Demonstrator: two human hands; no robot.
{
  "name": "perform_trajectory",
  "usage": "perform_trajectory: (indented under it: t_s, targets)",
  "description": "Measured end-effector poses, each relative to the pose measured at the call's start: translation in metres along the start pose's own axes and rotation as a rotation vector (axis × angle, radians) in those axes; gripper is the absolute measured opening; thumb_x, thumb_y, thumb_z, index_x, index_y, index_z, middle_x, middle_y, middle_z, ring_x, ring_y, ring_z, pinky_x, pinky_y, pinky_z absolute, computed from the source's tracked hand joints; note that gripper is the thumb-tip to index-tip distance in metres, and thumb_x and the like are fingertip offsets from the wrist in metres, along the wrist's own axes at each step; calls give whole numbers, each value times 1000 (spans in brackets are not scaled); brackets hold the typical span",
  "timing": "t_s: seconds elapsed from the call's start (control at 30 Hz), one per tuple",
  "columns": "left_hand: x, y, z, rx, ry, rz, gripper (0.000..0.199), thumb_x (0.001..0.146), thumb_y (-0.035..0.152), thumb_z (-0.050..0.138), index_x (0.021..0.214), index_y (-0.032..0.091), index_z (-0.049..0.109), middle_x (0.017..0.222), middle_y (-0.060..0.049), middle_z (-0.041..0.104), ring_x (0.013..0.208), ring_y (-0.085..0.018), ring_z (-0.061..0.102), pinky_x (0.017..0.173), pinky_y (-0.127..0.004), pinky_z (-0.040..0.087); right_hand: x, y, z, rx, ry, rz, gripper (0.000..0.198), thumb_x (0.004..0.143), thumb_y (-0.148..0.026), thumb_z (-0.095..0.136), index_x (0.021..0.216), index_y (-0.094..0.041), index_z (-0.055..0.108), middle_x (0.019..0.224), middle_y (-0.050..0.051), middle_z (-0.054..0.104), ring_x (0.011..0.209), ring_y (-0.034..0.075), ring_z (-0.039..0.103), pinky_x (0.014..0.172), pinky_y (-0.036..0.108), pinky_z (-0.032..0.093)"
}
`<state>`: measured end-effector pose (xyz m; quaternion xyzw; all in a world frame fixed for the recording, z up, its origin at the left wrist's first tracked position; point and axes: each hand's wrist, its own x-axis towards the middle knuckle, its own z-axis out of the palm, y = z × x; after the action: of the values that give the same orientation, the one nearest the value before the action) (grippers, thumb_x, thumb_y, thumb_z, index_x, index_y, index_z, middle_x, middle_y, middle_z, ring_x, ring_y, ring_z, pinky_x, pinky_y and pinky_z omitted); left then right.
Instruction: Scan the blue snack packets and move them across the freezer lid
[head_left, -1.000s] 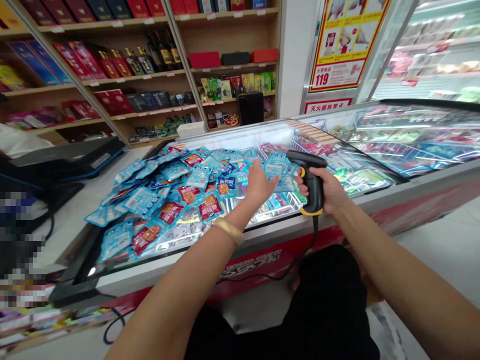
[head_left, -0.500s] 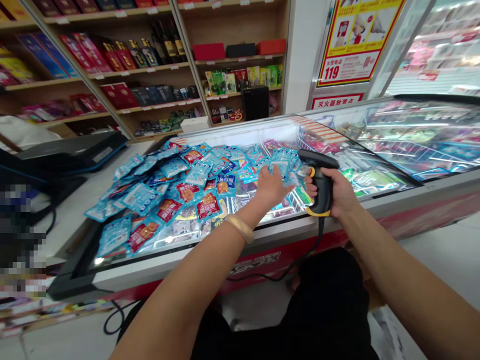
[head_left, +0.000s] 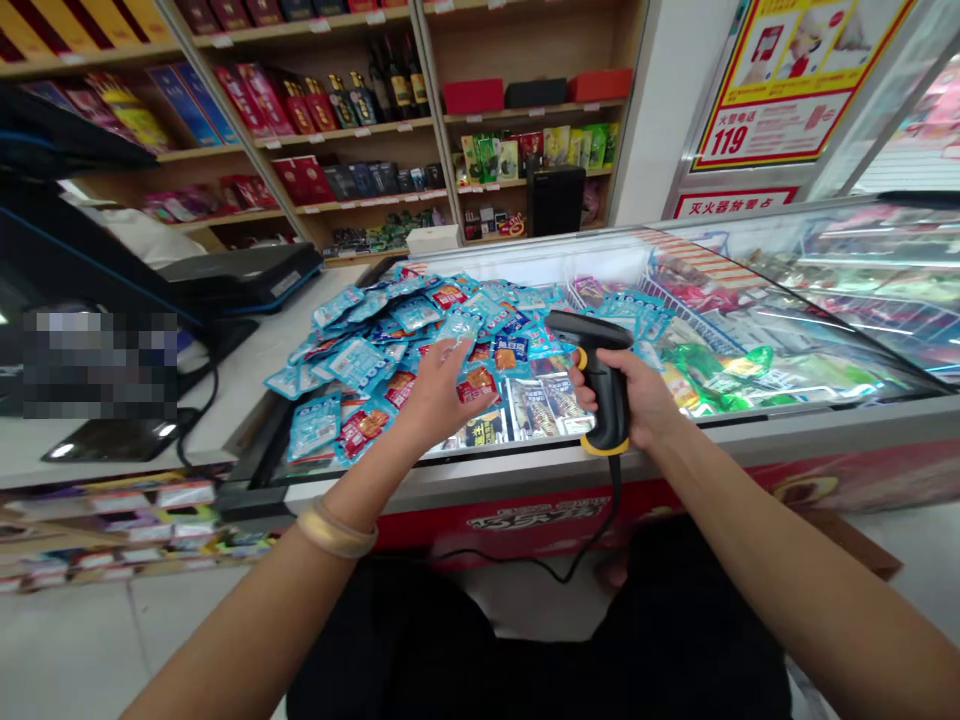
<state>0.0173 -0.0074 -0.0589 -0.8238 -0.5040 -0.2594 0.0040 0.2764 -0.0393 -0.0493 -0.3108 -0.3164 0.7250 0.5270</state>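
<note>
My left hand (head_left: pixel 439 395), with a bangle (head_left: pixel 336 530) at its wrist, reaches over the middle of a heap of small snack packets. Its fingers are stretched out and the thumb stands apart. At its fingertips lies a pale blue packet (head_left: pixel 459 326); whether they touch it I cannot tell. Several packets show red fronts, such as this red packet (head_left: pixel 365 428) at the near left. My right hand (head_left: pixel 643 398) is wrapped round the handle of a black and yellow barcode scanner (head_left: pixel 606 400), whose head points left over the glass. A cable (head_left: pixel 616 490) hangs from its grip.
The packets lie on the glass top of a chest freezer (head_left: pixel 480 470). Inside it, green bags (head_left: pixel 720 370) show on the right. At the left are a counter (head_left: pixel 262 340) and a dark monitor (head_left: pixel 90 260). Stocked shelves (head_left: pixel 352 130) stand behind.
My left hand has moved left, from the right side of the heap to its middle. The scanner in my right hand has shifted left over the freezer. The view has turned left.
</note>
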Motion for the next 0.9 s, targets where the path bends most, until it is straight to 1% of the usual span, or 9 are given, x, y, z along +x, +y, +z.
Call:
perform_trajectory:
  t_s: [0.13,0.33,0.5,0.57,0.63,0.7,0.77,0.83,0.9]
  targets:
    - [-19,-6,4,28,-108,5,73,76,45,73,138,15,47,142,-20,47,135,-34,44,112,-51,38,6,17,18,-5,-40,69,24,71,-33,65,87,-16,61,68,2,58,51,10,47,45,22,39]
    - [-24,7,9,81,-143,23,52,86,40,64,129,13,54,134,-19,58,127,-31,55,108,-45,44,5,21,26,-7,-43,104,23,70,-33,64,85,-16,60,68,1,58,51,9,46,44,20,39]
    - [-27,16,5,174,-170,-19,47,95,32,46,137,12,48,125,-18,66,107,-28,67,89,-38,54,-1,20,24,-31,-13,114,22,69,-32,65,84,-17,60,66,1,58,51,9,48,44,19,39]
    - [-28,16,5,180,-107,-78,45,95,27,42,136,12,49,120,-18,68,98,-27,70,81,-35,54,-2,21,23,-51,-16,126,22,71,-32,65,85,-17,60,67,2,59,51,10,48,44,20,40]
    - [-29,13,5,146,-7,-147,41,92,23,42,130,11,54,107,-16,72,89,-25,70,77,-32,53,-3,22,22,-69,-27,134,21,72,-33,64,85,-17,61,67,2,60,50,10,49,45,21,41]
    - [-30,8,6,91,97,-216,34,90,21,44,118,12,61,86,-12,73,77,-23,69,73,-30,50,-3,23,21,-78,-32,134,22,72,-33,65,86,-16,61,67,2,60,50,10,49,45,21,41]
    - [-30,2,4,37,203,-295,24,88,21,44,97,14,65,69,-8,66,66,-21,64,68,-29,47,-3,23,22,-75,-24,131,23,71,-33,66,85,-15,62,67,2,60,49,9,50,44,21,41]
    - [-29,-2,2,-36,305,-397,21,86,21,44,72,18,59,58,-3,56,58,-17,55,64,-29,45,-3,23,22,-66,-21,132,23,70,-33,66,85,-15,62,66,1,60,49,9,50,44,20,42]
    - [-28,-5,1,-194,382,-495,27,85,24,44,58,22,45,53,1,45,53,-14,45,61,-28,45,-3,23,22,-66,-32,138,23,71,-33,65,85,-16,62,66,1,60,49,9,50,43,20,42]
